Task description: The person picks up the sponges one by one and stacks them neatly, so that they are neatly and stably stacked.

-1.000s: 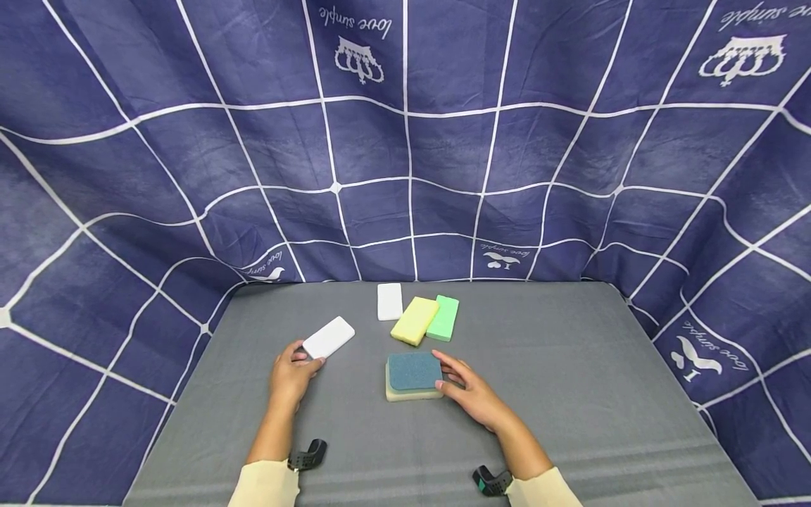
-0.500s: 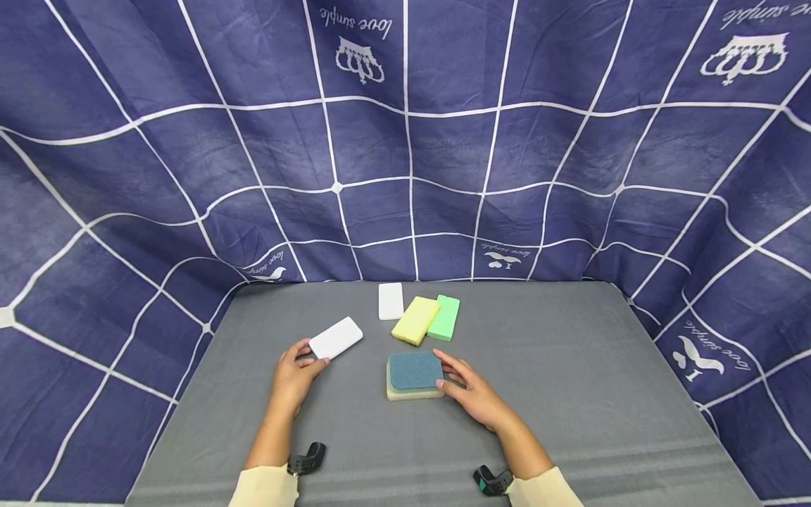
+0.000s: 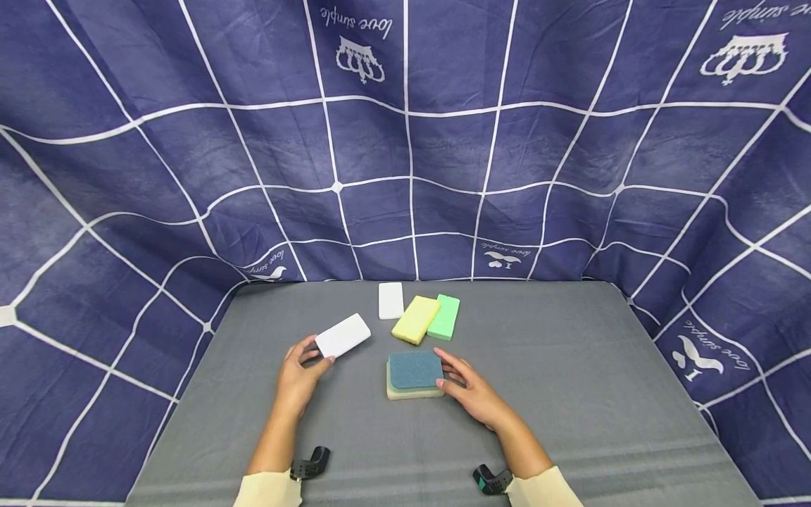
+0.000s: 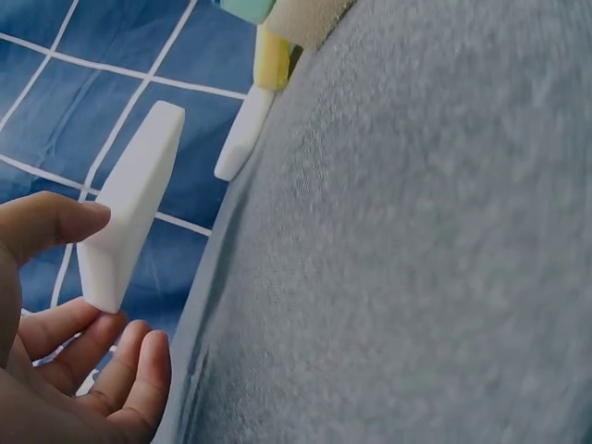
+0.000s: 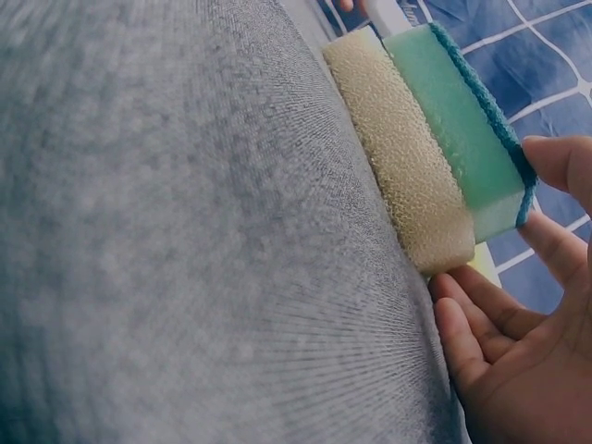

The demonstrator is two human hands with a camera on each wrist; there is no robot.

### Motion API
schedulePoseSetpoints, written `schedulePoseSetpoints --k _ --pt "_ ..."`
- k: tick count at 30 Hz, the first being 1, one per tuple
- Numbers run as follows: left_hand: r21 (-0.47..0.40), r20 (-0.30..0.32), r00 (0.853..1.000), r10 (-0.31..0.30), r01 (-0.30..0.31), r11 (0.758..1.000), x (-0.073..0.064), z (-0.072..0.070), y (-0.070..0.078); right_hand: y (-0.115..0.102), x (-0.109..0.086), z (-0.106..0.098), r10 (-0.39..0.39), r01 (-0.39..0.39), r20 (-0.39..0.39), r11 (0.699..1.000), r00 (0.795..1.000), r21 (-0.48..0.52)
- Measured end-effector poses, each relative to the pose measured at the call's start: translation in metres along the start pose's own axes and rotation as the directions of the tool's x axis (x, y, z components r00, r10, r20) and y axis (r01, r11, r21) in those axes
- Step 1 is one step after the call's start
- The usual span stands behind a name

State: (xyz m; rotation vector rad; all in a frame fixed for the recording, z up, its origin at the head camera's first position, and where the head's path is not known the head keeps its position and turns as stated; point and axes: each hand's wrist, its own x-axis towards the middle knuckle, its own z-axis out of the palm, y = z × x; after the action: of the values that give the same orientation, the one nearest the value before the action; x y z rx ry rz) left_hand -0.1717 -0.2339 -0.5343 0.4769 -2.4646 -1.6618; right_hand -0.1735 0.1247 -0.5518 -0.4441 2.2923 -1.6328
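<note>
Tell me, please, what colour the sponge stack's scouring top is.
The scouring top is dark teal, clearest in the head view.

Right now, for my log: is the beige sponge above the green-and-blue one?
No, the beige sponge sits on the table, beneath the green-and-blue sponge.

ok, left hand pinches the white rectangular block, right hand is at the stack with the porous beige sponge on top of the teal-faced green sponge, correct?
No, order's flipped: the teal-faced green sponge sits on the porous beige sponge, per the right wrist view. Rest stands.
</note>
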Motion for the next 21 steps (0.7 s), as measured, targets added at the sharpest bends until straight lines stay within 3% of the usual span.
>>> schedulePoseSetpoints --k 10,21 --pt "-0.117 0.084 0.995 0.058 -0.048 0.992 -0.01 0.008 0.013 0.002 0.001 0.0 -0.008 0.008 0.0 1.0 1.0 0.022" --pt "-0.165 0.111 0.986 0.128 -0.109 0.98 -0.024 0.019 0.027 0.001 0.002 0.0 0.005 -0.005 -0.005 1.0 1.0 0.003"
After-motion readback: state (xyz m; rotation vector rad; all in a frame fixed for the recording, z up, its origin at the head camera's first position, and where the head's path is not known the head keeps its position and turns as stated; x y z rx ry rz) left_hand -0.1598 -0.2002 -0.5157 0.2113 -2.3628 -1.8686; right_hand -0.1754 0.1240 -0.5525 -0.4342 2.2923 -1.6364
